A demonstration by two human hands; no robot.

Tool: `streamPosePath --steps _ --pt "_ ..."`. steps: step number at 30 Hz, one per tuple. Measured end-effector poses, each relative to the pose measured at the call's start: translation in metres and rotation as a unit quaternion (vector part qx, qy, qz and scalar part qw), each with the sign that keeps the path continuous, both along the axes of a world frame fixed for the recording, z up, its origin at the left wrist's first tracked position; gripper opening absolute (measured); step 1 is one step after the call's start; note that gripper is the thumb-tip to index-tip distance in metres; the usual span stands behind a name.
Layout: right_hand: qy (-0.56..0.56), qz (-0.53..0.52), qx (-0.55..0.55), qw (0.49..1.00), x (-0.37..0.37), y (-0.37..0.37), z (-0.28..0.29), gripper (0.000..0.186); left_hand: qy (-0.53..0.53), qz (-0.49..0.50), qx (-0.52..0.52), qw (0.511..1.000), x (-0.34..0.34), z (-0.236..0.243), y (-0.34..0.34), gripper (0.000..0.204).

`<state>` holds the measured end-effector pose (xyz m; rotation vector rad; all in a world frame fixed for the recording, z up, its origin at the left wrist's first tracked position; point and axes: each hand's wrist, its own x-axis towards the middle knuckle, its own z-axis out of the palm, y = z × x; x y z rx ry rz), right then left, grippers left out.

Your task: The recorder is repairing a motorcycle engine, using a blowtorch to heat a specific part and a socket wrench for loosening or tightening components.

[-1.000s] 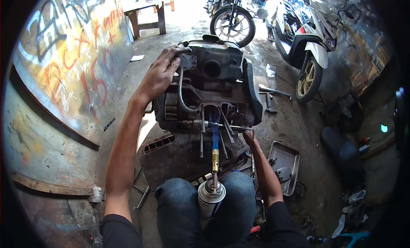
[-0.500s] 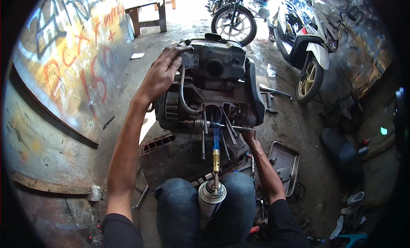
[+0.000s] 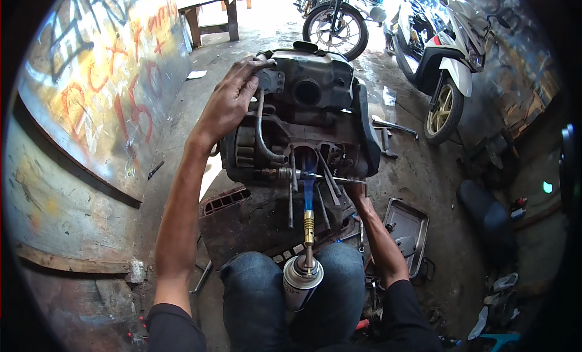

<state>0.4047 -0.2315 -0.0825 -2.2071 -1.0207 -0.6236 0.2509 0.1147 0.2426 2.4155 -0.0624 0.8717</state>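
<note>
A dark motorcycle engine (image 3: 303,128) stands in front of my knees, with several studs and an opening facing me. My left hand (image 3: 236,91) is closed over its upper left corner, beside a metal flange with a bent tube (image 3: 262,131). Between my knees stands a gas torch (image 3: 301,285) with a brass nozzle. Its blue flame points into the space among the studs, where a thin metal rod (image 3: 336,179) lies crosswise. My right hand (image 3: 356,189) is at the engine's lower right edge; its fingers are mostly hidden there.
A metal tray (image 3: 418,237) with parts lies to the right. Beyond the engine, a hammer (image 3: 387,143) rests on the floor near a white scooter (image 3: 445,67). A black seat (image 3: 482,212) is at far right. Painted walls (image 3: 109,79) flank the space.
Both hands keep their places on the engine and the torch stays alight. The whole view has shifted slightly.
</note>
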Motion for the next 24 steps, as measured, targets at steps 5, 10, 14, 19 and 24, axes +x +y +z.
streamPosePath --steps 5,10,14,19,24 --pt "0.072 0.028 0.004 0.997 0.008 -0.005 -0.002 0.022 0.039 0.04 -0.008 0.998 -0.002 0.0 -0.003 0.039" --pt "0.156 0.032 0.106 0.981 0.008 -0.008 0.005 0.026 0.052 -0.038 -0.037 0.997 -0.002 0.015 -0.008 0.041" --pt "0.227 0.06 0.138 0.962 -0.021 0.014 0.044 0.031 0.048 -0.029 -0.06 0.997 -0.016 0.012 -0.002 0.04" --pt "0.2 0.025 0.088 0.975 0.009 -0.043 0.012 0.043 -0.098 -0.016 -0.111 0.989 -0.04 0.008 -0.013 0.036" --pt "0.249 -0.101 0.131 0.954 -0.041 -0.048 0.078 0.021 -0.171 0.168 -0.231 0.943 -0.146 -0.042 0.024 0.035"
